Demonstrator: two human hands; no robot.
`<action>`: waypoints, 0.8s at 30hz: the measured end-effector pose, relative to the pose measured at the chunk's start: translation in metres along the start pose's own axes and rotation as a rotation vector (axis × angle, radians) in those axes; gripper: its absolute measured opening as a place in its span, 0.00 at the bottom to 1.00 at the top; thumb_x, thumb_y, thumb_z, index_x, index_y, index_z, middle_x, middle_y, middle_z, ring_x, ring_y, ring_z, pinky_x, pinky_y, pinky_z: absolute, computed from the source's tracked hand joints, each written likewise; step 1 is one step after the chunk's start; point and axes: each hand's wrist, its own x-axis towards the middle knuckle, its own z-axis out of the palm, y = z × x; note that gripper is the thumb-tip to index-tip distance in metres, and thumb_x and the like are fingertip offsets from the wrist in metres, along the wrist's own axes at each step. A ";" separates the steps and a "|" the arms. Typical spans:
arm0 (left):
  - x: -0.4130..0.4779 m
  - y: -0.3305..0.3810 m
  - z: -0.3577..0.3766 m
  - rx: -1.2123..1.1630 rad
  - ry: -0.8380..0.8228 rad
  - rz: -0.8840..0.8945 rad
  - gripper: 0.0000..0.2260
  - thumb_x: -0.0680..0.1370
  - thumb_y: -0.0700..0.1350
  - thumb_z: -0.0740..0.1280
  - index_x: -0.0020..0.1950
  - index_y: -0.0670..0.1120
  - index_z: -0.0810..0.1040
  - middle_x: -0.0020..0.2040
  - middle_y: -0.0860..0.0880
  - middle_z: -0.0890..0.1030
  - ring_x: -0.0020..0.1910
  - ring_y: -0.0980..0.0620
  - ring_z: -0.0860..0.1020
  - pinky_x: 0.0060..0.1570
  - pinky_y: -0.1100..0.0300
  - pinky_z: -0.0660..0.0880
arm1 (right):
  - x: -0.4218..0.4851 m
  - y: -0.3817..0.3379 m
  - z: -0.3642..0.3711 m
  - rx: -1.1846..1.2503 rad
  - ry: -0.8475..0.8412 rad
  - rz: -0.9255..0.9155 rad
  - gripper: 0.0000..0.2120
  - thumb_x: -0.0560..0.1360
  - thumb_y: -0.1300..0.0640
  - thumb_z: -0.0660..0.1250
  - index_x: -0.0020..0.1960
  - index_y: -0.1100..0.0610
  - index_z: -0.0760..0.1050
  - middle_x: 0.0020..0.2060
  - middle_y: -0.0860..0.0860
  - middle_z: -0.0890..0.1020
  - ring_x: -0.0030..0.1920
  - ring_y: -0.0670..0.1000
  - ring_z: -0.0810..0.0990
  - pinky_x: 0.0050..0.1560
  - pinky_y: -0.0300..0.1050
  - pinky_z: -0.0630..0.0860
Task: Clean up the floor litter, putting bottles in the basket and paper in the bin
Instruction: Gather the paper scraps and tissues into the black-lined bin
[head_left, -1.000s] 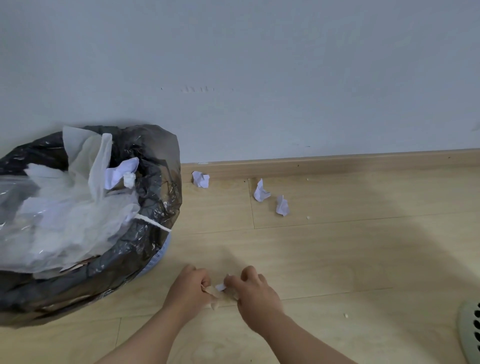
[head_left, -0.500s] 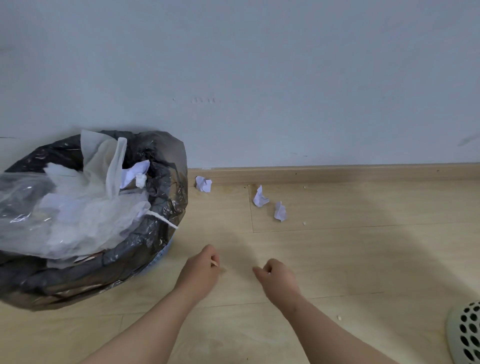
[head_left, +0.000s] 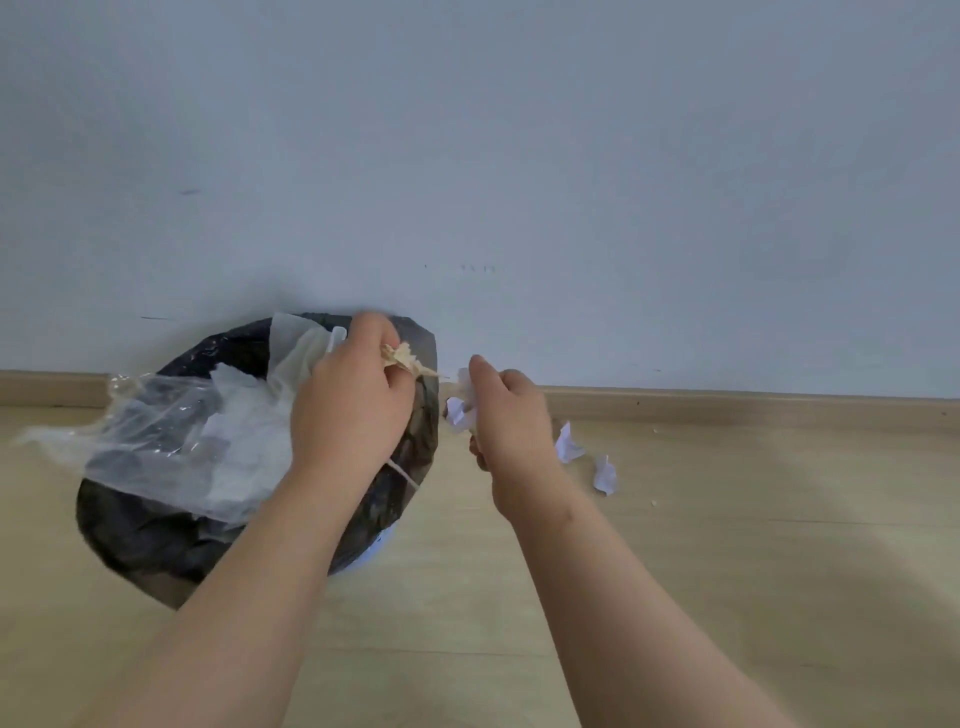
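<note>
The bin (head_left: 135, 535), lined with a black bag, stands against the wall at the left and holds clear plastic and white tissue. My left hand (head_left: 353, 415) is over its right side and pinches a tan crumpled paper scrap (head_left: 404, 358). My right hand (head_left: 511, 426) hovers just right of the bin and pinches a small white scrap (head_left: 464, 379) at its thumb. Three white paper balls lie on the floor by the skirting: one (head_left: 456, 414) beside the bin, partly behind my right hand, and two (head_left: 569, 446) (head_left: 605, 475) further right. No bottle or basket shows.
A wooden skirting board (head_left: 727, 408) runs along the grey wall. Small crumbs (head_left: 653, 503) dot the light wood floor at the right.
Both hands have lifted off the floor with their scraps. The left hand has moved up and left over the bin, the right hand up beside it. The view has tilted up, and the basket's edge has left the frame.
</note>
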 end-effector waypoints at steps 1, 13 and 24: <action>0.005 -0.010 -0.007 0.060 0.012 -0.029 0.06 0.77 0.39 0.60 0.53 0.44 0.73 0.42 0.45 0.76 0.40 0.46 0.70 0.36 0.54 0.65 | -0.001 -0.004 0.012 -0.022 -0.042 0.017 0.14 0.75 0.48 0.58 0.37 0.56 0.63 0.32 0.51 0.70 0.28 0.49 0.64 0.28 0.40 0.61; 0.024 -0.082 -0.030 0.471 -0.475 -0.289 0.17 0.77 0.40 0.55 0.62 0.46 0.76 0.62 0.43 0.76 0.59 0.41 0.74 0.58 0.51 0.72 | -0.010 -0.005 0.062 -0.021 -0.420 0.183 0.19 0.80 0.51 0.54 0.62 0.64 0.70 0.63 0.60 0.74 0.67 0.58 0.70 0.69 0.53 0.66; 0.011 -0.068 -0.007 0.385 -0.536 -0.166 0.15 0.80 0.41 0.55 0.61 0.45 0.78 0.59 0.44 0.78 0.56 0.45 0.75 0.52 0.56 0.71 | -0.006 0.001 0.040 0.042 -0.304 0.147 0.10 0.79 0.61 0.56 0.50 0.51 0.74 0.38 0.48 0.75 0.40 0.48 0.74 0.40 0.39 0.72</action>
